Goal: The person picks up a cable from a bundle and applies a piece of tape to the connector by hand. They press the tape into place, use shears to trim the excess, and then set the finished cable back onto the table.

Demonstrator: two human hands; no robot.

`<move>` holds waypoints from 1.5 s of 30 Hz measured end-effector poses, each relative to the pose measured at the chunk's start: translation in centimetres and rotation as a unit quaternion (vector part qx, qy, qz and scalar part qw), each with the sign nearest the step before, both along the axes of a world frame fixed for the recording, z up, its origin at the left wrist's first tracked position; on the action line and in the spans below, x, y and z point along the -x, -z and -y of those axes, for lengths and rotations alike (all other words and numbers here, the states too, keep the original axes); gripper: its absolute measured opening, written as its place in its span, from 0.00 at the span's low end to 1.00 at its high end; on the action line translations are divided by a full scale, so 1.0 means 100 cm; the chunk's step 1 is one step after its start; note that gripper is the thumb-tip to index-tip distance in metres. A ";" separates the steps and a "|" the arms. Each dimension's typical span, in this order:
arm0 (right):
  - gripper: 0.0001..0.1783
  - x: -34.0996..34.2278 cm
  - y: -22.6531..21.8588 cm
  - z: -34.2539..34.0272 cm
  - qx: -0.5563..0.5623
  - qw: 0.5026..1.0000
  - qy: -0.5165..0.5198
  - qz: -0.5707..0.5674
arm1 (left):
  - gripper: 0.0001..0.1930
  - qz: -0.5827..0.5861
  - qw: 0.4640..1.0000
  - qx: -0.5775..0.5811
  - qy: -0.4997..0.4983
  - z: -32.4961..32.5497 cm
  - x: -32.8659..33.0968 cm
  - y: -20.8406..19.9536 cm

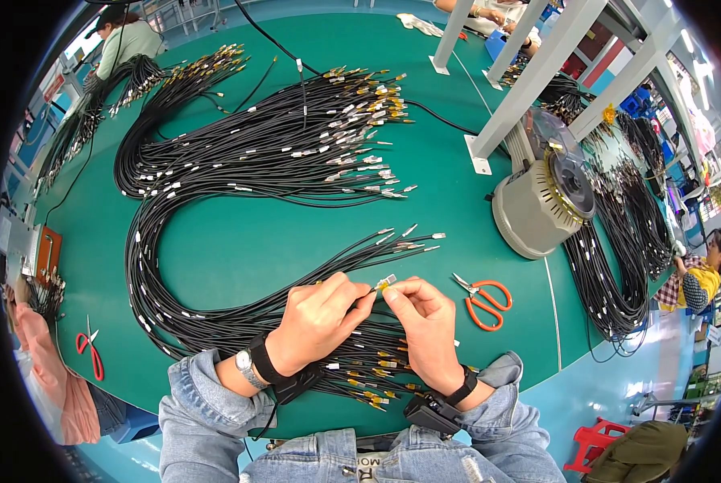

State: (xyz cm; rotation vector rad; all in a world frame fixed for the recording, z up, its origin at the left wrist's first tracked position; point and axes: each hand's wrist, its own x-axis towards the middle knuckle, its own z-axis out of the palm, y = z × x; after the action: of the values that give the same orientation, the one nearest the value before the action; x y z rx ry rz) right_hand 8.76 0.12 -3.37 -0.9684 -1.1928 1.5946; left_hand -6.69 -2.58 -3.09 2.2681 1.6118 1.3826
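Observation:
My left hand (pixel 316 322) is closed, its thumb and fingers pinching a black cable near its end. That cable's connector tip (pixel 386 282), silvery-white with a yellow part, sticks out between my two hands. My right hand (pixel 426 328) pinches at the yellow part with thumb and forefinger. Beneath both hands lies a thick bundle of black cables (pixel 147 266), curving round to the left and back. Some loose cable ends (pixel 409 240) with metal tips point right, just beyond my fingers. More yellow-and-white ends (pixel 376 378) fan out below my hands.
Orange-handled snips (pixel 487 306) lie right of my hands; red-handled scissors (pixel 91 352) lie far left. A round grey machine (pixel 537 201) stands beside white metal posts (pixel 529 88). More cables (pixel 618 282) hang at the right. Other people sit around the green table (pixel 239 249).

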 end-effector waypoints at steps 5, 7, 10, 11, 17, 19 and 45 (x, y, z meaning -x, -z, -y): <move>0.02 0.001 -0.002 0.000 0.000 1.000 0.001 0.010 | 0.08 -0.003 1.000 0.000 0.004 0.000 0.000 -0.001; 0.02 0.001 -0.002 0.000 0.002 1.000 0.001 0.014 | 0.08 -0.004 1.000 0.000 0.005 0.001 0.000 -0.001; 0.01 0.001 -0.003 0.000 0.012 1.000 0.003 0.012 | 0.09 -0.007 1.000 0.003 0.006 0.002 -0.001 -0.002; 0.01 0.001 -0.003 0.001 0.011 1.000 0.003 0.012 | 0.09 -0.007 1.000 0.003 0.006 0.002 -0.001 -0.002; 0.01 0.001 -0.003 0.002 0.006 1.000 0.007 -0.004 | 0.10 -0.010 1.000 0.007 0.009 0.002 0.000 -0.002; 0.01 0.001 -0.003 0.002 0.007 1.000 0.007 -0.006 | 0.10 -0.009 1.000 0.008 0.010 0.001 0.000 -0.002; 0.01 -0.001 0.002 0.002 0.003 1.000 -0.002 0.001 | 0.18 -0.084 0.994 -0.042 0.046 0.002 0.006 -0.001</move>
State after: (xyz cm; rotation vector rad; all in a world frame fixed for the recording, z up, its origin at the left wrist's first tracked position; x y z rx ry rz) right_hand 8.86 -0.06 -3.56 -0.9708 -1.1924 1.6015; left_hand -7.27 -2.81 -3.00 2.5350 1.4946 1.2944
